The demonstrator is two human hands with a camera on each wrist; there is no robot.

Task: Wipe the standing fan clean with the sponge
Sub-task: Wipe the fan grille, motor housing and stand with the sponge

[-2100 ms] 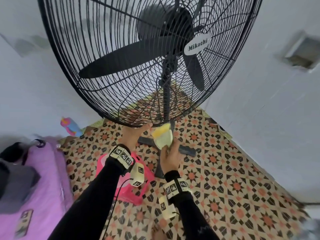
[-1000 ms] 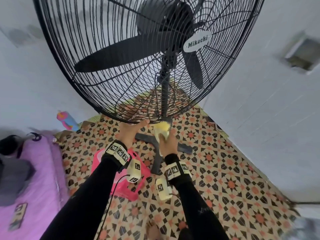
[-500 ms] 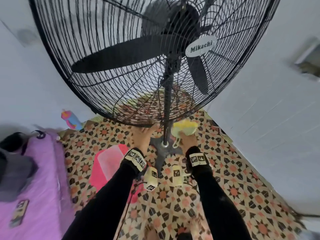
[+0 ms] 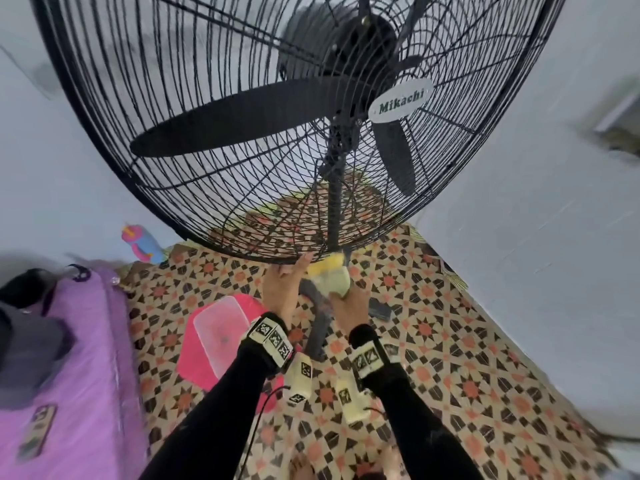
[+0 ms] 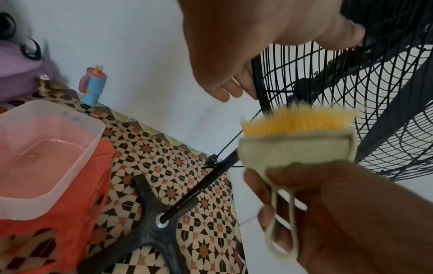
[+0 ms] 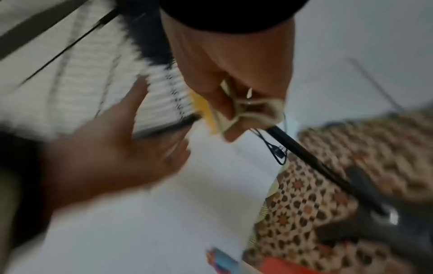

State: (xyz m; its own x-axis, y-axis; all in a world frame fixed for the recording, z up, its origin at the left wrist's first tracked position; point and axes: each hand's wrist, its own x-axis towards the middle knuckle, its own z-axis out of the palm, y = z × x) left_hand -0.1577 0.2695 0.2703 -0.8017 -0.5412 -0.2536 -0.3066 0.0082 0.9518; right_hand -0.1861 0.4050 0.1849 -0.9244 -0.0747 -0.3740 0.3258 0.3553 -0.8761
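Observation:
A big black standing fan fills the head view, and the bottom rim of its wire guard (image 4: 277, 258) hangs just above my hands. My left hand (image 4: 282, 289) braces that rim (image 5: 257, 79): the thumb (image 5: 346, 35) lies on the front wires and the straight fingers (image 5: 230, 90) reach behind. My right hand (image 4: 349, 306) grips the cream handle of the sponge (image 4: 329, 277). Its yellow face (image 5: 297, 122) meets the rim beside the pole (image 4: 334, 209). The blurred right wrist view shows the sponge (image 6: 234, 111) squeezed in my right hand (image 6: 225, 64) beside my left hand (image 6: 105, 144).
A clear tub of water (image 4: 221, 327) sits on a pink stool at lower left. The fan's cross base (image 4: 318, 327) spreads over the patterned floor under my hands. A purple mattress (image 4: 86, 358) lies at the left, a blue and pink bottle (image 4: 142, 244) by the wall. White walls close in.
My right hand has swept the sponge along the bottom rim, out to the right of the pole and back toward my left hand. My left hand stays on the rim.

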